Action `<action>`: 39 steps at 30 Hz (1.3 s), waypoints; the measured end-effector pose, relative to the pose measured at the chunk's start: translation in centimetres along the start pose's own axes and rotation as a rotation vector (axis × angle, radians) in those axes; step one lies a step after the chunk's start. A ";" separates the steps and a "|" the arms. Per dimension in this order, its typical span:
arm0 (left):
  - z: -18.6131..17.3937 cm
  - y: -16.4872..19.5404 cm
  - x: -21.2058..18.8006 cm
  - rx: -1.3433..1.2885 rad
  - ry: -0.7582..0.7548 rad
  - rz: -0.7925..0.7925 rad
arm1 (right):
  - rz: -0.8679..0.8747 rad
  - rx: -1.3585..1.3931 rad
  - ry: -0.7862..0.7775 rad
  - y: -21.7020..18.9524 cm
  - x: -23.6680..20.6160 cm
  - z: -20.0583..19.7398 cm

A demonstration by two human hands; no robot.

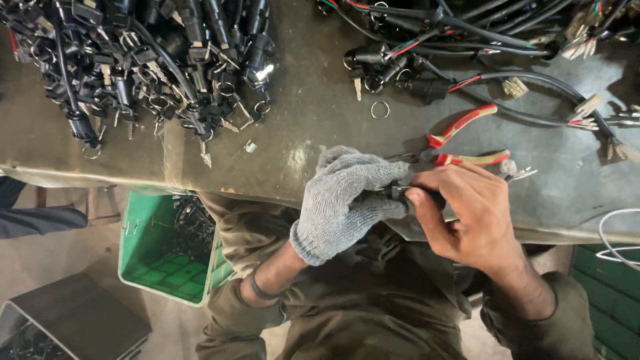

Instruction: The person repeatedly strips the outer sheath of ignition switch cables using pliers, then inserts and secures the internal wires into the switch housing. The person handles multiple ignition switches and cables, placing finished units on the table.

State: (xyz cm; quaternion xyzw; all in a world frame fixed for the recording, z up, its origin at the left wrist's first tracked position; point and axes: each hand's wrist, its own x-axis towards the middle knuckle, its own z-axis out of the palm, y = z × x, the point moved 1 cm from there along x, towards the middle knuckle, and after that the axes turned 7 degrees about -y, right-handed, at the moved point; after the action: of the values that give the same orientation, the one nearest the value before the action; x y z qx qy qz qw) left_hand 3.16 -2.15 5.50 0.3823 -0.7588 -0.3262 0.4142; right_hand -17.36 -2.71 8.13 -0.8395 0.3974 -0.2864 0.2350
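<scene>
1. Head view, the only one I've got: my left hand [347, 200], in a grey knit glove, is curled around one end of a small black part [400, 192], and my bare right hand [467, 217] pinches the other end between thumb and fingers. The part sits right between the two hands at the near edge of the metal bench [300, 113].
2. Most of that part is hidden under the fingers, so I can't tell how firm the hold is. I'd guess a slip drops it straight into my lap or the green crate [167, 250] down-left of the left hand.
3. The red-handled pliers [467, 137] lie just beyond the right hand; a careless knuckle could knock them.
4. The loose ring [380, 110] further out looks easy to lose.
5. The wire harnesses [507, 83] beyond the pliers could snag a reaching hand.
</scene>
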 end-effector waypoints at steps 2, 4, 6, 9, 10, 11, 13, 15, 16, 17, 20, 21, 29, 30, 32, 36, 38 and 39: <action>0.0 -0.1 -0.1 -0.013 0.003 -0.002 | -0.009 -0.021 -0.025 0.1 0.1 0.0; -0.1 -0.1 -0.2 -0.013 0.004 -0.002 | -0.033 0.007 -0.025 0.3 0.1 -0.1; -0.2 -0.1 -0.2 0.012 -0.022 0.050 | -0.018 0.037 -0.065 0.5 0.1 -0.1; -0.3 -0.2 -0.2 0.049 -0.053 0.116 | 0.079 0.113 -0.177 0.8 -0.1 -0.3; -0.4 -0.3 -0.1 0.063 -0.064 0.140 | 0.117 0.152 -0.204 0.9 -0.1 -0.4; -0.4 -0.3 -0.1 0.093 -0.050 0.131 | 0.153 0.189 -0.229 1.0 -0.2 -0.5; -0.6 -0.4 -0.2 0.154 -0.021 0.106 | 0.150 0.183 -0.233 1.0 -0.2 -0.6; -0.7 -0.4 -0.3 0.209 -0.055 0.171 | 0.129 0.192 -0.209 1.0 -0.2 -0.9; -0.8 -0.4 -0.4 0.232 -0.074 0.200 | 0.116 0.205 -0.185 0.9 -0.3 -1.1; -0.8 -0.4 -0.5 0.218 -0.092 0.152 | 0.107 0.221 -0.161 0.9 -0.3 -1.3; -0.9 -0.5 -0.8 0.182 -0.095 0.075 | -0.051 0.076 -0.088 0.6 -0.2 -1.5; -0.8 -0.4 -0.9 0.164 -0.063 0.079 | -0.044 0.090 -0.074 0.6 -0.2 -1.4; -0.6 -0.6 -0.6 0.335 -0.064 0.211 | -0.056 0.064 -0.073 0.9 -0.6 -0.9; -0.7 -0.5 -0.6 0.319 -0.101 0.206 | -0.048 0.079 -0.072 1.0 -0.6 -0.9; -0.8 -0.1 -0.5 0.347 -0.138 0.198 | -0.041 0.099 -0.061 0.9 -0.5 -1.0; -0.8 1.4 0.1 0.595 -0.123 0.209 | -0.012 0.029 -0.082 0.9 -0.1 -1.1; -1.1 1.8 0.7 0.692 -0.109 0.215 | -0.039 -0.082 -0.111 1.3 -0.1 -1.4; -1.5 1.7 1.0 0.702 -0.114 0.198 | 0.039 -0.235 -0.118 1.7 -0.3 -1.7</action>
State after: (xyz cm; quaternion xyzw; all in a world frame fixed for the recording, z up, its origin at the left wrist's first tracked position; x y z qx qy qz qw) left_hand 3.56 -2.38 7.92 0.4072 -0.8797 -0.0250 0.2444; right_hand -19.51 -3.75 8.20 -0.8687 0.4302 -0.1835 0.1635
